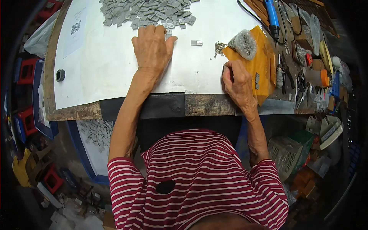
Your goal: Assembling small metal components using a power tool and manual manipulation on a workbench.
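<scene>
At the near edge of a pile of small flat grey rectangular pieces [147,10], my left hand [152,50] lies palm down with its thumb spread to the side. Its fingers reach the closest pieces, and their tips are partly hidden. My right hand [239,82] is curled on the white sheet beside a yellow-orange envelope [264,57], thumb and forefinger together. Whatever they may hold is too small to make out. A single grey piece [196,43] lies apart between the hands. Beyond my right hand is a scatter of tiny metal parts [219,48], beside a clear plastic bag [244,45] of the same.
The white sheet [99,73] covers most of the wooden bench. A dark tape roll [60,75] sits at left. A blue electric screwdriver [272,17] with a black cord, pliers [287,74] and other tools crowd the right. Below the bench is a blue tray [82,153] holding grey pieces.
</scene>
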### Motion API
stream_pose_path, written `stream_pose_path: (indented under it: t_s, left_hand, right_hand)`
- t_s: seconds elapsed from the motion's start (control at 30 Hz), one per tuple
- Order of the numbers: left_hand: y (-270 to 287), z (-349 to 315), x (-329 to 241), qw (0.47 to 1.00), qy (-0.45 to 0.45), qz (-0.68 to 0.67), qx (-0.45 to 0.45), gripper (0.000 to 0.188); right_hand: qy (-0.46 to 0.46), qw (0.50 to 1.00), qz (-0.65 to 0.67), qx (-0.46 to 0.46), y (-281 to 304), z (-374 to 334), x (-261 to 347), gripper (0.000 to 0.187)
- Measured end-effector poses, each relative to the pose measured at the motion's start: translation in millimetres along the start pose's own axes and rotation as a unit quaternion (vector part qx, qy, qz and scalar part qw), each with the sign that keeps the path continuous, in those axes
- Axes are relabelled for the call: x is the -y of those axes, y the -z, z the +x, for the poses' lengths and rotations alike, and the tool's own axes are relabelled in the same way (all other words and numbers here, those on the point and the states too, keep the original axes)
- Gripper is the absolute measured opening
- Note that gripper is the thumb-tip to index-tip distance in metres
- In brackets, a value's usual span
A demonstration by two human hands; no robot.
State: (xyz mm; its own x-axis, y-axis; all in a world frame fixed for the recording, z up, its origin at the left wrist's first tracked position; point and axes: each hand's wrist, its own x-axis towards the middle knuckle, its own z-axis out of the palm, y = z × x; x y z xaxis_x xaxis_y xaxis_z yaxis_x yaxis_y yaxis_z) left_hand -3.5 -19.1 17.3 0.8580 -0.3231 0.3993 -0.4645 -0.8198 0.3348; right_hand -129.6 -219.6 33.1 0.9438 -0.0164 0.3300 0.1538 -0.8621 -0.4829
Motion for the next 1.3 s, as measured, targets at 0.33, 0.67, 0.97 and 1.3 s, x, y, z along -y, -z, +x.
stream_pose_path:
  t_s: [0.33,0.67,0.97,1.3]
  left_hand:
    - [-3,0,5,0.995,0.046,-0.072,0.042,0.011]
    - [2,-2,0,0.982,0.033,-0.182,0.044,0.004]
    - [23,-12,-24,0.905,0.145,-0.394,0.065,0.012]
    - [11,-25,-45,0.749,0.182,-0.614,0.171,0.011]
  right_hand:
    - [-0.144,0.979,0.14,0.005,3,0,-12,0.005]
    - [-0.295,0.834,0.462,0.065,7,17,3,0.01]
    - [-0.332,0.735,0.587,0.074,3,34,13,0.01]
    - [-0.335,0.734,0.588,0.053,-2,37,17,0.012]
